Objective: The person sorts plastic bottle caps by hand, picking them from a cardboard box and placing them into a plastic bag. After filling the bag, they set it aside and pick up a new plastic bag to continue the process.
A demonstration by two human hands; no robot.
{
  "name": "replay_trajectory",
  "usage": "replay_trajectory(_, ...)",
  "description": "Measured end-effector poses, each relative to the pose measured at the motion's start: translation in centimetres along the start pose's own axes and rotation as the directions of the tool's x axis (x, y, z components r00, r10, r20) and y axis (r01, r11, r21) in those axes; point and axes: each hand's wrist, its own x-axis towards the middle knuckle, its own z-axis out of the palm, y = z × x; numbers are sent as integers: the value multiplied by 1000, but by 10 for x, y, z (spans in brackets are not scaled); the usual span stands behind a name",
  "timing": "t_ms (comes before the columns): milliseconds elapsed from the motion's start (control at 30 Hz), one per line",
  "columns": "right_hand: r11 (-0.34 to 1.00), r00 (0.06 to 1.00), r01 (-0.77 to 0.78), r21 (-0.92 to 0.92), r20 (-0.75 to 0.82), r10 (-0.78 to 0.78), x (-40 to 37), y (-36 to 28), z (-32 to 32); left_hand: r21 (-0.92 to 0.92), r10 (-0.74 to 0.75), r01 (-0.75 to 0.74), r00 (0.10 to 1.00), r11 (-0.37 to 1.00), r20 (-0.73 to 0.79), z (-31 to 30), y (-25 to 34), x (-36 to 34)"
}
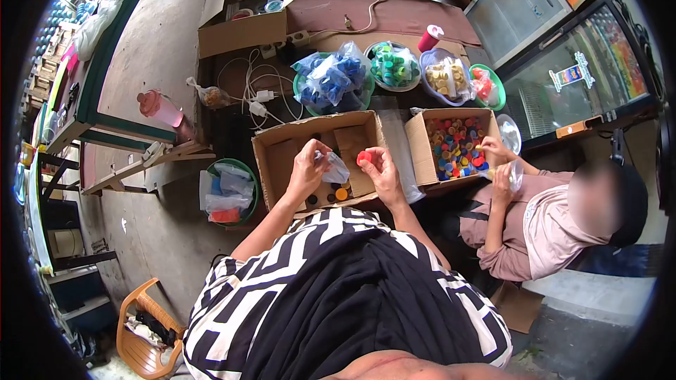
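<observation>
Over a cardboard box (271,162), my left hand (308,167) pinches a clear plastic bag (335,170). My right hand (384,174) is closed on a red bottle cap (365,157), held just to the right of the bag. Several loose caps (341,192), black and yellow-orange, lie at the bottom of the box below my hands. To the right stands a second cardboard box (420,151) with many mixed coloured caps (461,146).
A co-worker (535,211) at the right reaches to the second box with a clear bag (512,176). Behind the boxes are basins of bagged blue (331,77), green (394,66) and cream (447,78) caps. A green basin (253,207) stands left, near white cables (260,98).
</observation>
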Motion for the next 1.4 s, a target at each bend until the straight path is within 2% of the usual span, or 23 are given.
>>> replay_trajectory(33,1000,1000,1,1,-8,-1,-1,-4,4,83,80,-79,997,993,-10,1,1,0)
replay_trajectory(67,999,999,23,23,36,-24,-1,-7,8,83,84,-84,996,993,0,0,3,0)
replay_trajectory(133,999,993,47,16,107,-48,-5,-25,15,179,169,-186,980,966,107,1,6,-2)
replay_trajectory(167,999,992,35,-38,119,-31,-7,-29,16,176,171,-190,978,966,117,3,8,-3)
replay_trajectory(267,999,986,3,-47,167,5,-8,-30,15,240,199,-228,970,944,142,3,11,-5)
replay_trajectory(367,985,990,87,-149,126,-68,-11,-38,17,267,259,-289,956,919,140,3,17,-6)
replay_trajectory(433,854,952,298,-427,195,-235,-10,-47,18,262,285,-326,941,909,181,2,24,-6)
replay_trajectory(467,771,911,409,-488,261,-319,-5,-38,16,258,286,-329,939,908,190,2,25,-6)
replay_trajectory(567,798,924,383,-465,203,-325,-5,-47,17,214,244,-294,942,932,231,1,32,-6)
replay_trajectory(633,848,947,319,-423,111,-301,-1,-43,8,106,102,-129,968,986,227,-4,41,-5)
replay_trajectory(667,862,956,284,-420,53,-289,3,-39,0,121,150,-176,968,977,202,-7,32,-2)
replay_trajectory(700,876,961,250,-413,-3,-276,7,-36,-9,39,50,-58,980,998,193,-12,30,0)
replay_trajectory(800,862,948,123,-493,-199,-250,26,-16,-53,-217,-109,125,990,968,87,-30,24,6)
replay_trajectory(833,869,940,59,-491,-266,-214,32,-6,-73,-196,-107,122,991,973,85,-37,25,7)
replay_trajectory(900,839,905,-41,-543,-376,-200,41,13,-112,-92,-121,143,969,985,215,-48,22,8)
replay_trajectory(967,753,877,-121,-647,-425,-225,51,57,-161,-104,-159,186,962,977,224,-49,27,5)
replay_trajectory(1067,620,836,-370,-692,-539,-104,60,111,-217,-143,-225,254,956,957,190,-54,26,10)
replay_trajectory(1100,537,834,-402,-742,-539,-119,62,127,-232,-174,-259,283,954,943,148,-55,26,12)
replay_trajectory(1167,422,801,-529,-736,-597,-36,68,144,-253,-177,-275,296,952,939,134,-53,31,16)
replay_trajectory(1300,373,811,-541,-754,-585,-8,75,161,-273,-157,-290,302,952,940,94,-51,28,20)
replay_trajectory(1400,258,793,-600,-757,-605,70,81,162,-275,-156,-310,317,948,935,67,-52,23,24)
